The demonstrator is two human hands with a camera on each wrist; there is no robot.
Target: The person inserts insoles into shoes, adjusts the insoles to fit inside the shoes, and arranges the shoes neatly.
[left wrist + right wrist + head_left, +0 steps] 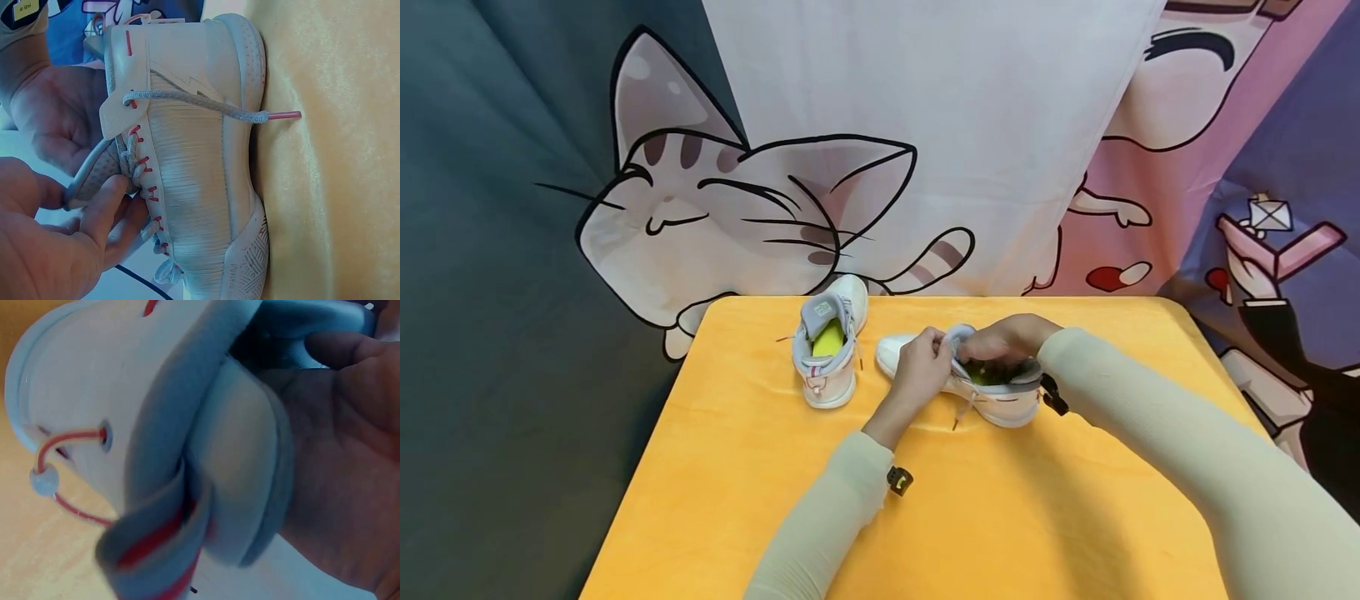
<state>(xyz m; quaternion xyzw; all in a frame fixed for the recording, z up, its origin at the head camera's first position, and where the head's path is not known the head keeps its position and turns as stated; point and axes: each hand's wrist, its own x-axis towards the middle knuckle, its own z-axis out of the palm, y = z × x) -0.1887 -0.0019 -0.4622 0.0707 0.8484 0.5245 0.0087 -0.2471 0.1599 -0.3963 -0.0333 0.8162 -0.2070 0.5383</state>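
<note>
A white-and-beige sneaker point(1003, 408) lies on the table, toe to the left. My left hand point(922, 367) pinches its padded tongue point(94, 172) between thumb and fingers, beside the laces. From above, my right hand point(1003, 340) reaches into the shoe's opening, its fingertips hidden inside. Yellow-green shows on the inside under that hand. In the right wrist view, a pale, rounded, insole-like piece point(240, 462) stands out of the heel opening, close along the right palm. A striped pull loop point(156, 544) hangs at the heel.
The matching sneaker point(827, 379) stands to the left near the table's back edge, toe away, a yellow insole point(828, 340) inside. Yellow cloth covers the table point(715, 475). A cartoon-printed curtain point(985, 108) hangs right behind it. Loose lace ends lie beside the shoes.
</note>
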